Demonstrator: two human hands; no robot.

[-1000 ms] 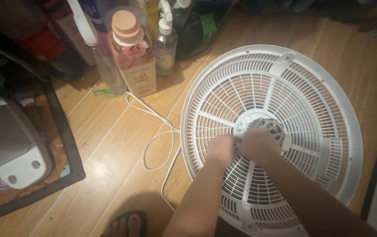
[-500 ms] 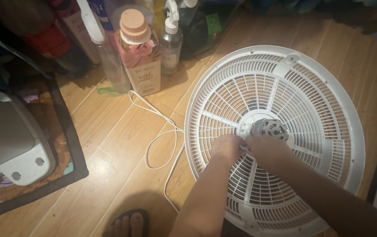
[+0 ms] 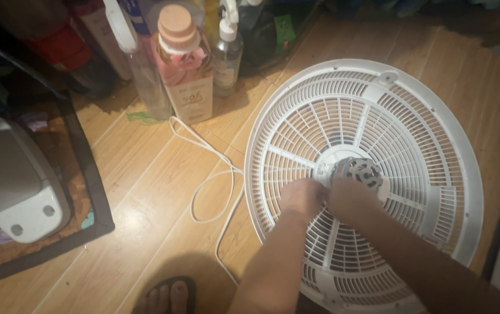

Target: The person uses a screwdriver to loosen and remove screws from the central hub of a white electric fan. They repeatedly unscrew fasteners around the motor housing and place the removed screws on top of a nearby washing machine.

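A white fan grille [image 3: 413,139] lies flat on the wooden floor [image 3: 145,192]. Both hands meet at its centre, just below the grey motor [image 3: 359,170]: the left hand [image 3: 302,196] and the right hand [image 3: 349,200] touch each other there, fingers curled in, though what they grip cannot be told. Left of the grille a white cord [image 3: 212,180] loops, with a pink-capped bottle [image 3: 184,64] beyond it.

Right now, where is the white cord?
In the head view the white cord loops on the wooden floor, left of the white fan grille and just below the pink-capped bottle.
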